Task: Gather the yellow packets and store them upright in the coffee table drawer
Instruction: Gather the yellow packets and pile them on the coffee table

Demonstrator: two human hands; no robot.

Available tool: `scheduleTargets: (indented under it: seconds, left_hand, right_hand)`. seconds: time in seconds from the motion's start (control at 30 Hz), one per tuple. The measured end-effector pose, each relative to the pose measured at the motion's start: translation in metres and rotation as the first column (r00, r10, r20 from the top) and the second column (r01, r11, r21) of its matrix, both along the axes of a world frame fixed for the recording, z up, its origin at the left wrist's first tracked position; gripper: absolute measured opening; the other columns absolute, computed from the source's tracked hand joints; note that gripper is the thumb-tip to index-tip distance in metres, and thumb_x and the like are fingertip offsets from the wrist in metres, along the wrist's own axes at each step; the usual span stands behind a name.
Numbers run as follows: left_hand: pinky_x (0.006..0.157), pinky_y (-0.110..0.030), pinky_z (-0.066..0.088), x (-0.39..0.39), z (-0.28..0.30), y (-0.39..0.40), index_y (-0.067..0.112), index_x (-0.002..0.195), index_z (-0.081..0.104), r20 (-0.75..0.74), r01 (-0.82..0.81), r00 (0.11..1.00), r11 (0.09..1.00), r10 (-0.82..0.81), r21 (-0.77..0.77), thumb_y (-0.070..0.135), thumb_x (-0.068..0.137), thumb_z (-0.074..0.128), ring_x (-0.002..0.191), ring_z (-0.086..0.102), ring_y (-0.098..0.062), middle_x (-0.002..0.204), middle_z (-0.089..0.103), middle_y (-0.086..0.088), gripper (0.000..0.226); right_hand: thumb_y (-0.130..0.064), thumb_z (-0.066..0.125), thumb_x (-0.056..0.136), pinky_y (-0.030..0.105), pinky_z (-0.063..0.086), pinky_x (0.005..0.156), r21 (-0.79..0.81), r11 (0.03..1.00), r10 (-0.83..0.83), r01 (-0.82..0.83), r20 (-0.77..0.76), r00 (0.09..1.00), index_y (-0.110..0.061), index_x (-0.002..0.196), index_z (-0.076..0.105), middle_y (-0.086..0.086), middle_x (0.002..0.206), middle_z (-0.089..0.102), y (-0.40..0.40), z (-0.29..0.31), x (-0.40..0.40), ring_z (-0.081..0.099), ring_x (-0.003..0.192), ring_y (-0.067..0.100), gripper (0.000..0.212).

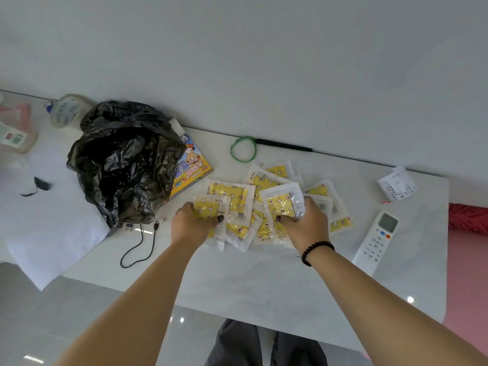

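Two hands work in a heap of yellow packets (266,204) that lies spread on the white table (237,281), a little right of its middle. The left hand (191,224) grips one packet (208,208) at the left edge of the heap, thumb on top and fingers curled under it. The right hand (306,220), with a dark bead bracelet (315,250) on its wrist, grips another packet (284,203) that is lifted and tilted above the rest. The two hands are apart, with the middle of the heap between them.

Left of the packets a crumpled black plastic bag (124,162) sits on the table, and a colourful box (190,165) with cartoon figures lies partly under its right side, just beside the heap. A black cable (140,249) with small plugs trails from the near side of the bag. At the far edge, a green loop (244,149) lies joined to a thin black rod (285,145). To the right of the heap lie a white remote control (376,241) and, farther back, a folded paper receipt (397,186). A white sheet of paper (39,225) covers the left part of the table, and pale bottles (66,112) stand at the far left corner. Something red (468,216) shows at the right edge.
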State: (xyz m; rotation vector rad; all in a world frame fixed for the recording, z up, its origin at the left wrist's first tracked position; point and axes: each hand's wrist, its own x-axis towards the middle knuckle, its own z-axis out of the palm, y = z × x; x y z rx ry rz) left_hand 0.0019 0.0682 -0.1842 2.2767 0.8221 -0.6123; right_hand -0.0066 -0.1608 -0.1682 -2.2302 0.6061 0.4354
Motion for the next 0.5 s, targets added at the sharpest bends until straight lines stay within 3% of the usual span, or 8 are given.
scheduleTargets:
  seconds: [0.1,0.23,0.4,0.5]
  left_hand:
    - [0.049,-0.028,0.034,-0.012,0.012,-0.004,0.012,0.078,0.05,0.102,-0.119,0.987,0.989,0.127,-0.083,0.029,0.083,0.072,0.065,0.05,-0.023,0.069,0.053,0.0,0.028]
    - [0.053,-0.028,0.037,-0.032,0.031,-0.008,0.001,0.086,0.059,0.132,-0.289,0.937,0.931,0.322,-0.224,0.026,0.087,0.068,0.061,0.047,-0.02,0.069,0.055,-0.004,0.027]
    - [0.064,-0.03,0.05,-0.05,0.061,-0.021,0.007,0.092,0.064,0.164,-0.324,0.895,0.857,0.415,-0.401,0.021,0.086,0.07,0.076,0.062,-0.022,0.085,0.067,-0.007,0.017]
    - [0.072,-0.033,0.055,-0.049,0.075,-0.027,0.013,0.097,0.065,0.114,-0.352,0.857,0.732,0.502,-0.583,0.011,0.089,0.066,0.085,0.069,-0.02,0.091,0.073,-0.002,0.009]
  right_hand:
    - [-0.018,0.071,0.08,0.022,0.043,0.06,0.148,0.984,-0.105,0.099,0.036,0.994,-0.01,0.099,0.062,0.004,0.091,0.066,-0.017,0.008,-0.008,0.062,0.081,0.021,0.022]
    - [-0.015,0.073,0.079,0.036,0.052,0.069,0.285,0.923,-0.284,0.258,0.054,0.957,-0.01,0.088,0.064,0.005,0.081,0.068,-0.039,0.023,-0.022,0.062,0.075,0.025,0.014]
    - [-0.009,0.07,0.082,0.048,0.055,0.083,0.476,0.825,-0.341,0.305,-0.011,0.94,-0.015,0.089,0.069,0.004,0.088,0.072,-0.036,0.043,-0.026,0.068,0.088,0.028,0.009]
    - [-0.01,0.068,0.083,0.052,0.054,0.086,0.54,0.805,-0.268,0.247,-0.04,0.963,-0.015,0.087,0.07,0.012,0.092,0.071,-0.021,0.051,-0.016,0.067,0.09,0.032,0.006]
